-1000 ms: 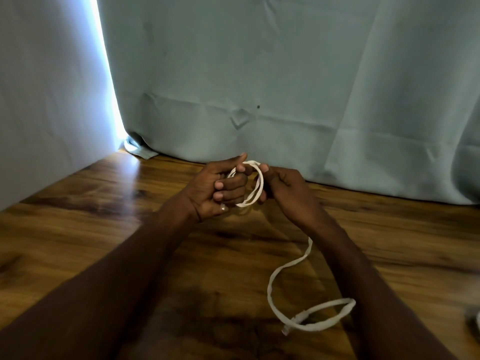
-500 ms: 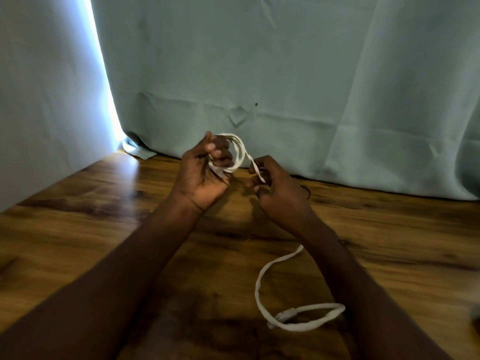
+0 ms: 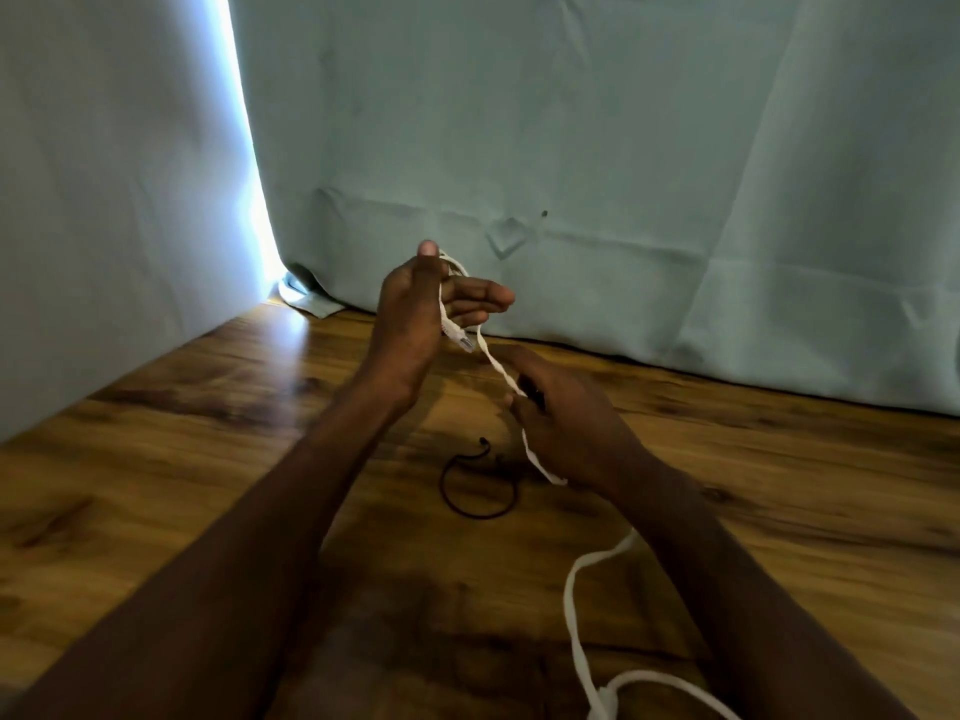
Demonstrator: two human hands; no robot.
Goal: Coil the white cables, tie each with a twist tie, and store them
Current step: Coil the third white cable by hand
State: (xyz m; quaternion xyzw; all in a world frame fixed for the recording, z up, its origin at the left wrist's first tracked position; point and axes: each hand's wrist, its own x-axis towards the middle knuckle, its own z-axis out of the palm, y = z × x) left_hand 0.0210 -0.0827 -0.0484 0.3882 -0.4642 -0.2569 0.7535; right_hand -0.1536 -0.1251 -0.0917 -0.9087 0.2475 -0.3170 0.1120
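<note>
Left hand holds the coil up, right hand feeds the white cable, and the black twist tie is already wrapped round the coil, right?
Not quite. In the head view the black twist tie lies loose on the wooden floor, apart from the white cable. The rest stands.

Both bare forearms reach forward. The left hand is raised, thumb pointing up, fingers curled round the cable. The right hand sits lower and nearer, back up, fingers pinching the same cable.
</note>
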